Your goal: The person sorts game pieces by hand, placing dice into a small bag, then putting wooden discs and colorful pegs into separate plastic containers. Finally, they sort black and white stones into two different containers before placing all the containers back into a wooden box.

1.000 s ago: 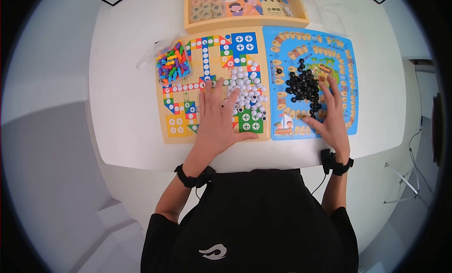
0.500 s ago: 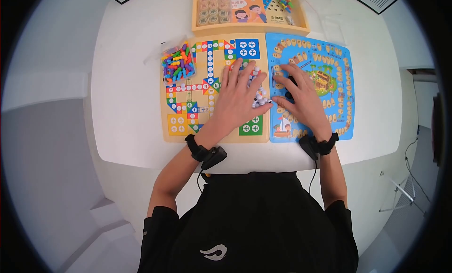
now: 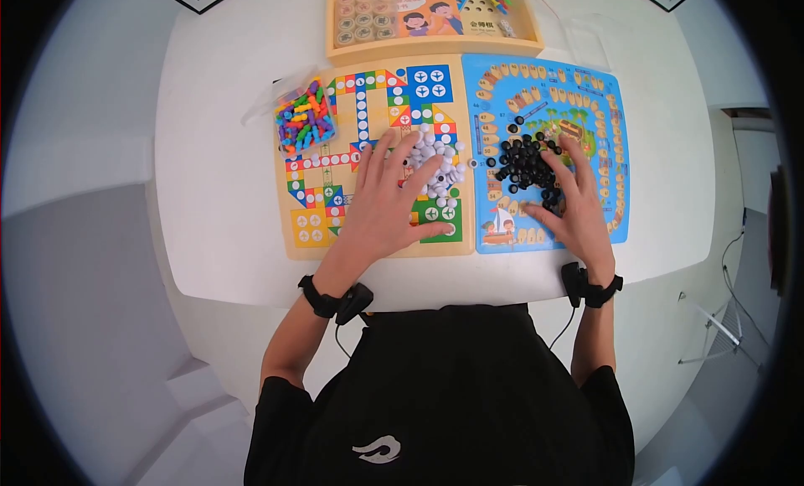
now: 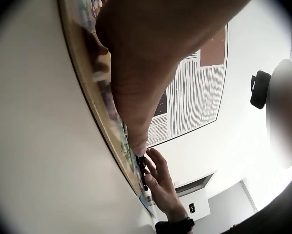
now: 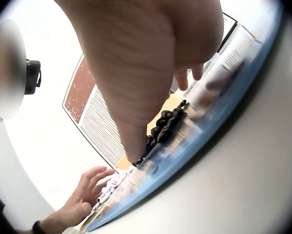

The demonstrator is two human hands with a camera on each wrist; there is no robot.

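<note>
White round pieces (image 3: 445, 180) lie heaped on the tan printed board (image 3: 297, 243). The left hand (image 3: 381, 205) is spread at the left side of that heap, fingers apart, its thumb below the pieces. Black round pieces (image 3: 526, 161) are piled on the blue printed board (image 3: 615, 226), several lying loose at the edges of the pile. At the pile's right side is the right hand (image 3: 582, 214), fingers spread, thumb toward the lower left. In the right wrist view the black pieces (image 5: 165, 124) show beyond the thumb. Neither hand visibly grips a piece.
A clear box of colourful pegs (image 3: 306, 121) stands on the tan board's upper left. Behind the boards is a wooden tray (image 3: 435, 47) with round wooden discs, a booklet and more pegs. A transparent lid (image 3: 586, 46) lies to its right on the white table (image 3: 670, 151).
Half a second ago both hands covered the heaps near the boards' shared edge. They have since moved apart, uncovering the white and black pieces. A loose piece now lies near the seam.
</note>
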